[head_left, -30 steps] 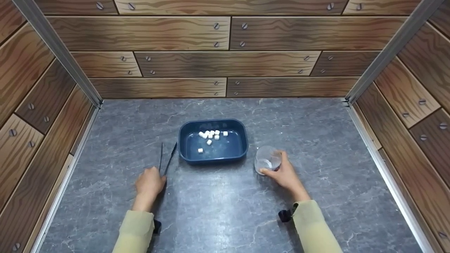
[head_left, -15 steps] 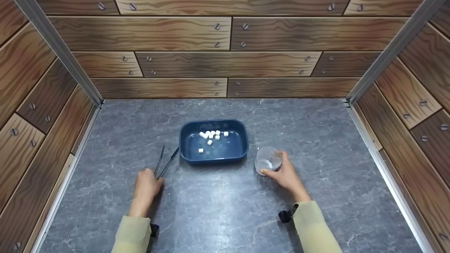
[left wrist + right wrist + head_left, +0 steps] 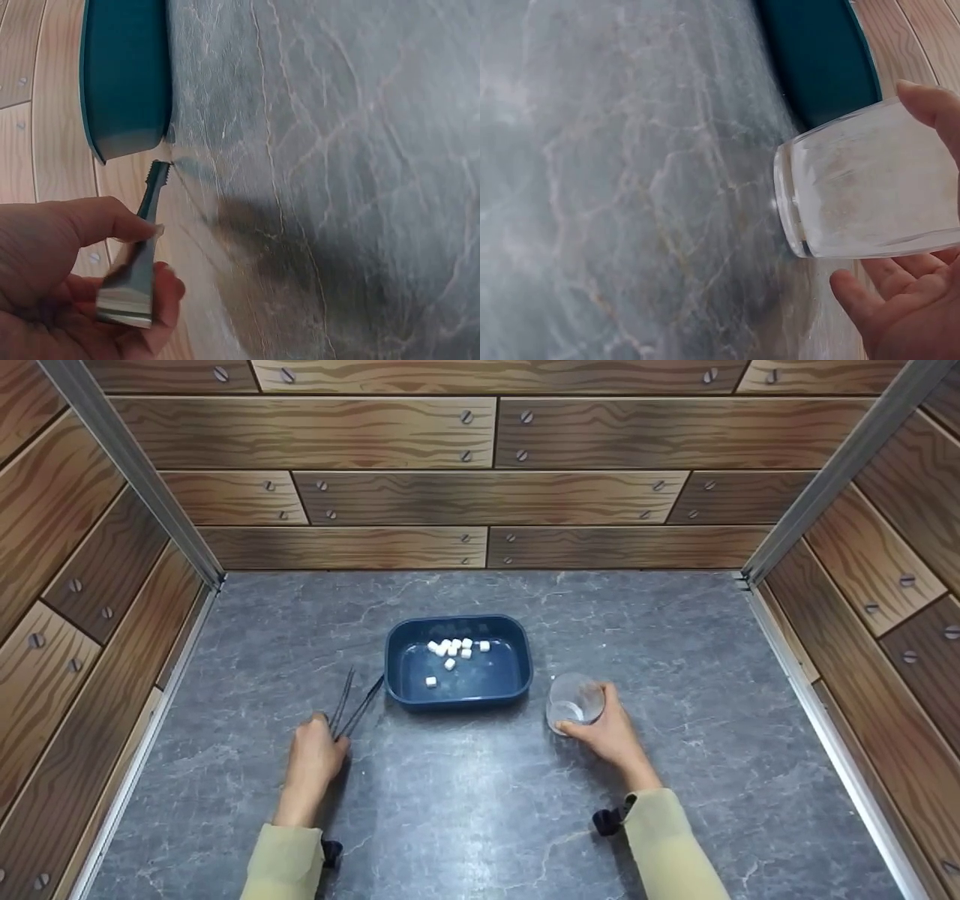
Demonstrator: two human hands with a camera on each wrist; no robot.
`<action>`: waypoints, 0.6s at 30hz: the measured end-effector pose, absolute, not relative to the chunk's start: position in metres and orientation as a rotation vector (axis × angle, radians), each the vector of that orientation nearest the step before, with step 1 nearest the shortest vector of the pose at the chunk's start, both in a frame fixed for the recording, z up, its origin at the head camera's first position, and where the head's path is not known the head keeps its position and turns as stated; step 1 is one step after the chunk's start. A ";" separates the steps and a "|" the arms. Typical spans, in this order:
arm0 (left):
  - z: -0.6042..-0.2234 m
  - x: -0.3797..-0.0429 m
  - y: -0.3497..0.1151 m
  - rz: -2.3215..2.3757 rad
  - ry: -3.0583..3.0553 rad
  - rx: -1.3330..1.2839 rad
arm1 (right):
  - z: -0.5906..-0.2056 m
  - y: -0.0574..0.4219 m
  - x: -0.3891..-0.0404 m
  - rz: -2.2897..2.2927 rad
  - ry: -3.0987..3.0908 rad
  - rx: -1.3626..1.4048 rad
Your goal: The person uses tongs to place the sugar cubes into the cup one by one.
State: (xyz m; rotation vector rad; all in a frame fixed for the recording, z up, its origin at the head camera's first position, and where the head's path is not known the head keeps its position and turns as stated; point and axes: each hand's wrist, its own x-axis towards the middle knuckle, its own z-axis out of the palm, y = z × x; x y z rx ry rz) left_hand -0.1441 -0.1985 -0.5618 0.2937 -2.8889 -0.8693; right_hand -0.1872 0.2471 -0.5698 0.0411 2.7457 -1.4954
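Metal tongs (image 3: 135, 274) with toothed tips are held in my left hand (image 3: 313, 757), thumb on one side and fingers on the other. Their two arms stand spread, tips pointing away toward the left end of a blue rectangular tray (image 3: 459, 704). Inside the tray lie several small white cubes (image 3: 450, 664), most of them bunched near the back wall. My right hand (image 3: 611, 731) grips a clear cup (image 3: 877, 184) to the right of the tray. The cup stands upright on the surface, thumb and fingers round its sides, with nothing visible in it.
Grey marble-patterned tabletop (image 3: 465, 795) lies beneath everything. Wood-patterned walls (image 3: 390, 499) with metal corner strips (image 3: 135, 472) close off the back and both sides. A tiny white speck (image 3: 553, 677) lies just behind the cup.
My left hand has drawn slightly back and turned, so the tongs lean more to the right. The right hand and the cup have stayed in place; the cubes lie as before.
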 end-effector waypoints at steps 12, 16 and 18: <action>-0.564 -0.148 -0.199 -0.819 -2.806 0.302 | -0.568 0.245 -0.188 -1.484 2.704 0.080; -0.563 -0.148 -0.200 -0.748 -2.827 0.299 | -0.568 0.244 -0.188 -1.550 2.689 0.063; -0.562 -0.147 -0.201 -0.701 -2.847 0.285 | -0.568 0.243 -0.188 -1.587 2.677 0.051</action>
